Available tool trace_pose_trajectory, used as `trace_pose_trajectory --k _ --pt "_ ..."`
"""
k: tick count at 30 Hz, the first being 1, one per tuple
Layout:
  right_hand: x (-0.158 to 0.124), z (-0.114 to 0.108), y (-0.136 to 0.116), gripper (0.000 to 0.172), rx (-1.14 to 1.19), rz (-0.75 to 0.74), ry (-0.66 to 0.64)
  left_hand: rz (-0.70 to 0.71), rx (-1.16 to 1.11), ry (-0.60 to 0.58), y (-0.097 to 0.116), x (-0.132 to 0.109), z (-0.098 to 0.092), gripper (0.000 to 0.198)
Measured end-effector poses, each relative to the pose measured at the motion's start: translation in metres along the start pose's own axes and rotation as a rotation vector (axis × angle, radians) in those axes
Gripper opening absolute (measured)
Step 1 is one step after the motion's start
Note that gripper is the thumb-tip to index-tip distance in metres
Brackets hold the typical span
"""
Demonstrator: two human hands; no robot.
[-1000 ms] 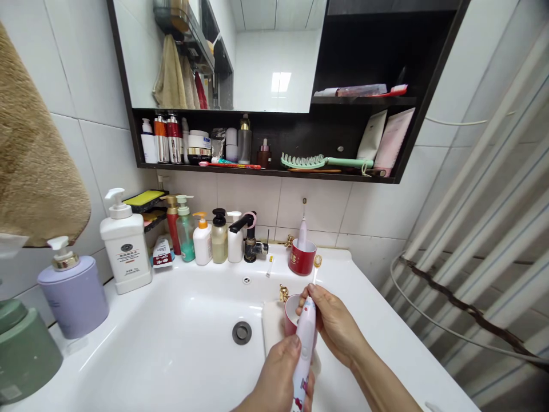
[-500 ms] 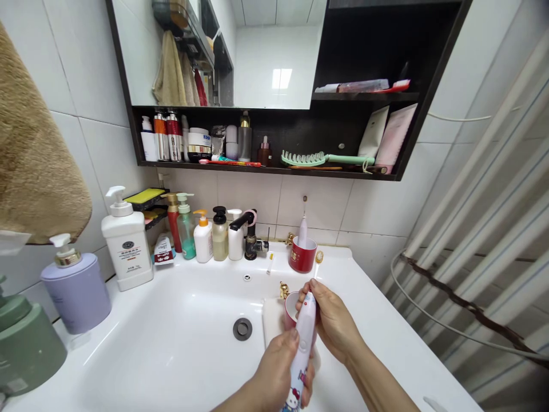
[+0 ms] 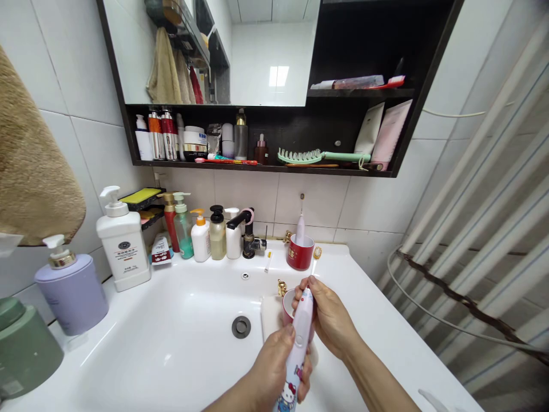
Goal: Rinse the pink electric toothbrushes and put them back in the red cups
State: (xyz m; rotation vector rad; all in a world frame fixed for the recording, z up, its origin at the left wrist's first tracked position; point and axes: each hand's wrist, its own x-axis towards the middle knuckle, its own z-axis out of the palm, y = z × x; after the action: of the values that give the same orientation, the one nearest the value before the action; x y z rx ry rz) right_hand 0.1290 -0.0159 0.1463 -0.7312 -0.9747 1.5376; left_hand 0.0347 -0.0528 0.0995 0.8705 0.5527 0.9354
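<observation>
Lower end of the electric toothbrush handle [image 3: 302, 323] has swung left. My left hand [image 3: 277, 353] grips it above the basin [image 3: 180, 326]; my right hand [image 3: 331, 313] pinches the brush head [image 3: 317, 253] stem, join hidden, attachment unverified.

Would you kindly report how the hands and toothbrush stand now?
Left fingers round toothbrush handle. Right fingers pinching brush stem; joint hidden. Near cup partly hidden behind hands.

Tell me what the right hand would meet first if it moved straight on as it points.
Probably the rear red cup, which stands roughly in line beyond the right hand. Depth is unclear, so the hand might pass over it.
</observation>
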Motion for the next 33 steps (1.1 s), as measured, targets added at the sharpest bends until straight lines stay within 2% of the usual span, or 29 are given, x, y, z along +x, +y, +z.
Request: trace_pose_trajectory --k 5,7,11,15,17,20,22,24,27,30,33 --pt "0.001 0.0 -0.001 0.02 0.039 0.008 -0.05 -0.005 0.006 -0.034 -0.002 0.0 -0.001 0.052" --pt "0.001 0.0 0.0 0.021 0.021 0.002 -0.028 0.001 0.018 -0.027 -0.001 0.0 0.0 0.051" --pt "-0.002 0.004 0.005 0.022 -0.173 -0.005 0.023 0.084 0.117 0.105 0.003 0.004 -0.001 0.043" --pt "-0.006 0.008 0.006 0.03 -0.442 0.069 -0.131 0.158 0.281 0.241 0.011 0.009 -0.009 0.039" --pt "-0.003 0.004 0.0 0.031 -0.51 -0.016 -0.066 0.198 0.388 0.242 0.011 0.01 -0.016 0.037" --pt "0.009 -0.011 -0.014 0.034 -0.565 -0.3 0.253 0.279 0.595 0.291 0.006 0.01 -0.025 0.029" --pt "0.02 -0.024 -0.019 0.035 -0.657 -0.41 0.39 0.307 0.757 0.336 -0.001 0.011 -0.026 0.034" --pt "0.03 -0.034 -0.017 0.034 -0.81 -0.43 0.402 0.302 0.911 0.365 -0.006 0.015 -0.023 0.038" --pt "0.038 -0.043 -0.003 0.031 -0.951 -0.405 0.337 0.233 1.103 0.401 -0.008 0.028 -0.015 0.04" --pt "0.039 -0.048 0.012 0.026 -0.996 -0.393 0.312 0.192 1.193 0.438 -0.006 0.043 -0.009 0.027" --pt "0.036 -0.054 0.017 0.021 -1.041 -0.387 0.299 0.259 1.167 0.398 -0.005 0.054 -0.009 0.012"
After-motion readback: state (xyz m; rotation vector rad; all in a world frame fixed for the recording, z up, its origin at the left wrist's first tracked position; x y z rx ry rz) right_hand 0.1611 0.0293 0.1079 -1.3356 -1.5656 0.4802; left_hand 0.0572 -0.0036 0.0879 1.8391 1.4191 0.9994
